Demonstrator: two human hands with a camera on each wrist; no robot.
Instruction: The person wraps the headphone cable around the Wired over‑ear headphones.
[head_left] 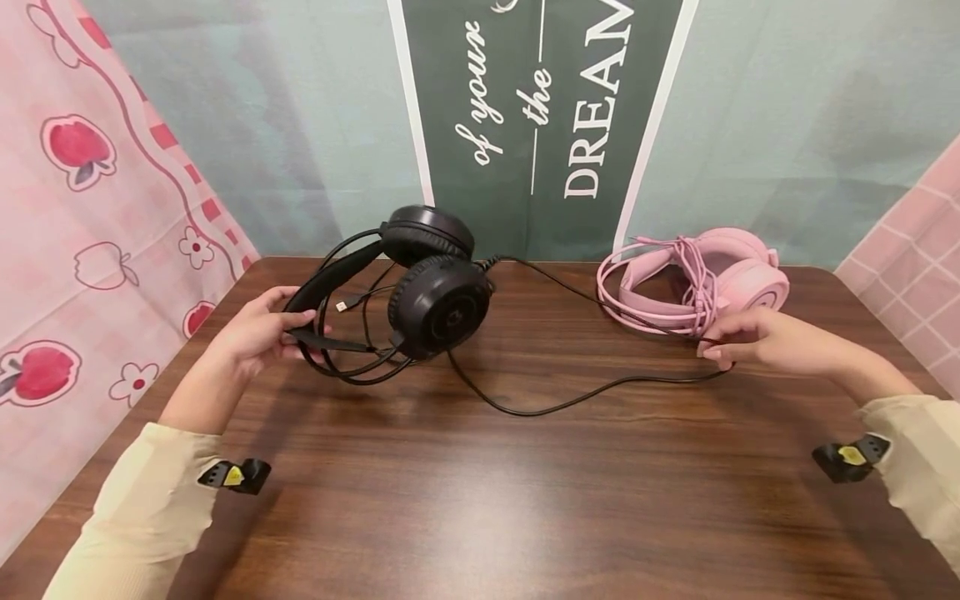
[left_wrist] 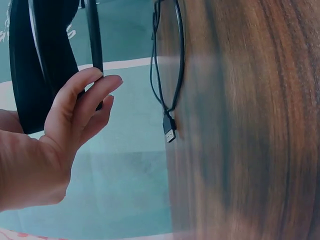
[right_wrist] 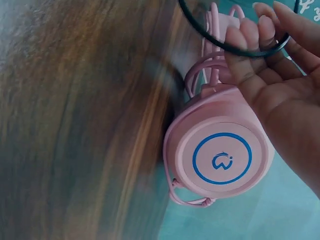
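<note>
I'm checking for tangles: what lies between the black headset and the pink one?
Two strands of black cable and bare table, seen in the head view.

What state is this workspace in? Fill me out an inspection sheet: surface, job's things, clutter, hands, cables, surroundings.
Surface: brown wood-grain table, with a bright glare patch in front.
Job's things: black headphones, tilted; cannot tell whether the earcups touch the table.
Clutter: nothing seen except pink headphones by the right hand.
Hands: left hand grips the headband; right hand holds the black cable.
Cables: black cable runs between the black headphones and right hand; USB plug bare; pink cord bundled.
Surroundings: green lettered backdrop behind, fruit-patterned pink fabric left, pink grid-patterned covering right.
</note>
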